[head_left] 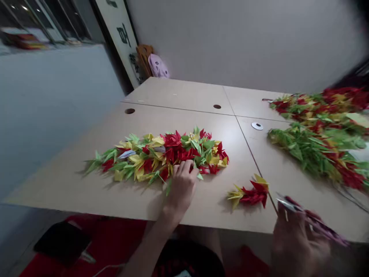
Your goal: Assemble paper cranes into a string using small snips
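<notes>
A long heap of folded paper cranes [150, 156], in red, yellow and green, lies across the middle of the table. At its front edge, my left hand [183, 179] has its fingers bent and closed on a paper crane; the fingertips are partly hidden. My right hand [300, 242], at the table's front right edge, is closed around a pair of scissors [294, 207] with pinkish handles, the metal blades pointing left. Between the hands lies a small bunch of red and yellow paper cranes [253, 194], apart from both.
A larger mass of green, red and yellow folded paper [317, 150] covers the table's right side. Near it lies a white disc with a dark centre [257, 126]. The table [178, 115] has seams and round cable holes. A wooden chair [144, 57] stands beyond it.
</notes>
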### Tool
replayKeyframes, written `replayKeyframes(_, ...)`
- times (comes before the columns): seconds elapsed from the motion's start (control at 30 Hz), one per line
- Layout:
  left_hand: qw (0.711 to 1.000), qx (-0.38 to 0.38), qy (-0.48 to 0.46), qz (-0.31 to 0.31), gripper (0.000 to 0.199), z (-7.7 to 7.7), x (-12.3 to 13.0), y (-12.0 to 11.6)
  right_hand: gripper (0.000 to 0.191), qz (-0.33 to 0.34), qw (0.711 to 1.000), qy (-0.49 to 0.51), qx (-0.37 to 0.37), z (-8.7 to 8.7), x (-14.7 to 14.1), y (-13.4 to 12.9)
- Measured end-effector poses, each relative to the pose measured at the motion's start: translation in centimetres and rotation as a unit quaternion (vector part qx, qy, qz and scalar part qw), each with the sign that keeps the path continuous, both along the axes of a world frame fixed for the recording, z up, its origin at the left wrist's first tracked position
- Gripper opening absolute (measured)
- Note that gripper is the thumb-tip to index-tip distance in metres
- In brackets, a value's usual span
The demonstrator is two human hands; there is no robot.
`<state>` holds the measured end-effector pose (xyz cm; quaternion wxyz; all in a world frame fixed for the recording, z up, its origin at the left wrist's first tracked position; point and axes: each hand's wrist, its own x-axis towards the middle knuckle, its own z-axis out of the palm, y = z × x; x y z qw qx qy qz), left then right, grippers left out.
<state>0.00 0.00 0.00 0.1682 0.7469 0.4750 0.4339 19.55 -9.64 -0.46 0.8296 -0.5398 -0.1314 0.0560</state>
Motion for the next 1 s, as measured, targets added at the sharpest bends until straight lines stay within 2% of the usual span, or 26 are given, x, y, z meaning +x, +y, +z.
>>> replayKeyframes(0.07, 0.995, -0.036, -0.095, -0.012, 0.012, 1.0, 0.0, -0.6, 0.037, -0.021, 1.000, -0.016, 0.003, 0.4, -0.7, -0.2)
replayKeyframes(0.13, 0.968, -0.107, -0.223, -0.031, 0.009, 2.0, 0.1, -1.3, 0.035, -0.010, 0.999, -0.043, 0.010, 0.9, -1.7, -0.2)
replayKeyframes(0.17, 0.932, -0.167, -0.317, -0.049, 0.006, 2.5, 0.3, -1.8, 0.034, 0.005, 0.998, -0.060, 0.016, 1.2, -2.5, -0.1)
replayKeyframes(0.23, 0.826, -0.283, -0.481, -0.078, 0.010, 3.4, 0.7, -2.8, 0.031, 0.073, 0.991, -0.104, 0.030, 1.9, -4.2, 0.1)
replayKeyframes(0.3, 0.729, -0.355, -0.579, -0.089, 0.017, 4.1, 1.1, -3.8, 0.031, 0.164, 0.972, -0.161, 0.046, 2.4, -5.8, 0.3)
replayKeyframes(0.33, 0.697, -0.373, -0.606, -0.089, 0.019, 4.3, 1.4, -4.2, 0.032, 0.202, 0.961, -0.181, 0.050, 2.5, -6.5, 0.4)
replayKeyframes(0.37, 0.679, -0.381, -0.622, -0.087, 0.021, 4.5, 1.6, -4.6, 0.033, 0.226, 0.954, -0.192, 0.053, 2.5, -7.0, 0.4)
replayKeyframes(0.47, 0.666, -0.377, -0.640, -0.069, 0.022, 4.8, 1.9, -5.2, 0.034, 0.229, 0.952, -0.192, 0.058, 2.3, -7.9, 0.5)
replayKeyframes(0.57, 0.668, -0.375, -0.640, -0.062, 0.021, 4.7, 2.1, -5.4, 0.035, 0.217, 0.948, -0.217, 0.089, 2.1, -8.0, 0.7)
replayKeyframes(0.7, 0.676, -0.382, -0.626, -0.075, 0.020, 4.7, 2.3, -5.6, 0.040, 0.203, 0.926, -0.284, 0.143, 2.1, -7.9, 1.1)
replayKeyframes(1.0, 0.688, -0.394, -0.607, -0.056, 0.022, 4.4, 2.4, -5.5, 0.038, 0.225, 0.912, -0.319, 0.129, 2.0, -7.4, 0.9)
